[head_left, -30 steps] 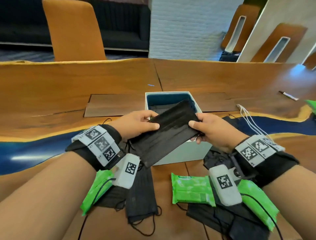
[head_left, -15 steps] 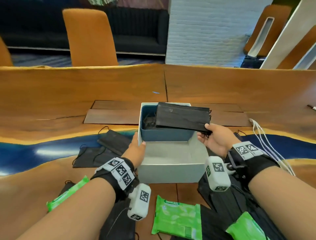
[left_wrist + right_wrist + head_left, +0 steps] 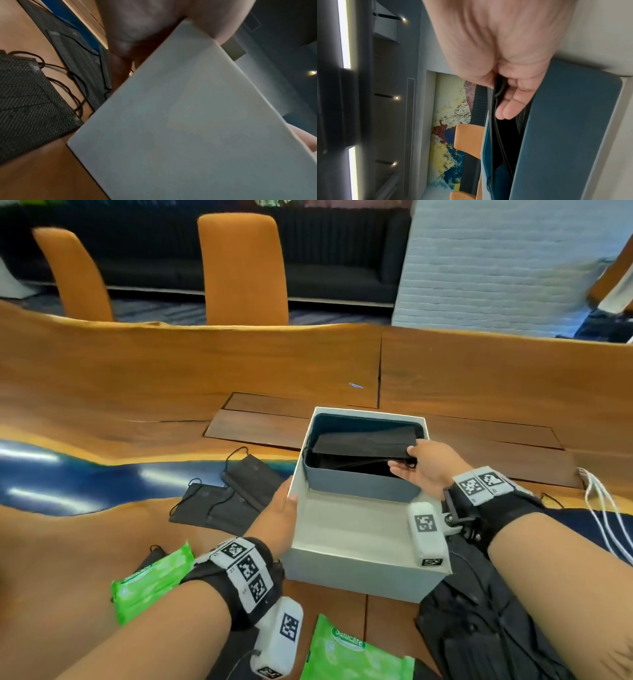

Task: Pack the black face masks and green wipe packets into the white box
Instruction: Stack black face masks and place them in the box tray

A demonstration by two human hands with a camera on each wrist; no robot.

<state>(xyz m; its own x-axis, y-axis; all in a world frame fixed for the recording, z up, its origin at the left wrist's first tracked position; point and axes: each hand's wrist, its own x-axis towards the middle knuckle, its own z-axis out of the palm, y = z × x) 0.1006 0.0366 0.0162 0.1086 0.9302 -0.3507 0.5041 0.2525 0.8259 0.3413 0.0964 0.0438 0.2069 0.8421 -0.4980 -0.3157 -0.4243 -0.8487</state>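
The white box stands open at the middle of the table, with a blue inner compartment in its far half. My right hand pinches the right end of a black face mask that lies tilted inside that compartment, over other dark masks. The right wrist view shows the hand holding the mask's edge beside the blue wall. My left hand grips the box's left wall. Green wipe packets lie near me.
Two loose black masks lie left of the box, and a pile of masks lies under my right forearm. White cords trail at the right edge. Orange chairs stand beyond the table's far side.
The left hand let go of the mask and took the box's left wall. The right hand carried the mask over the box and down into the blue compartment.
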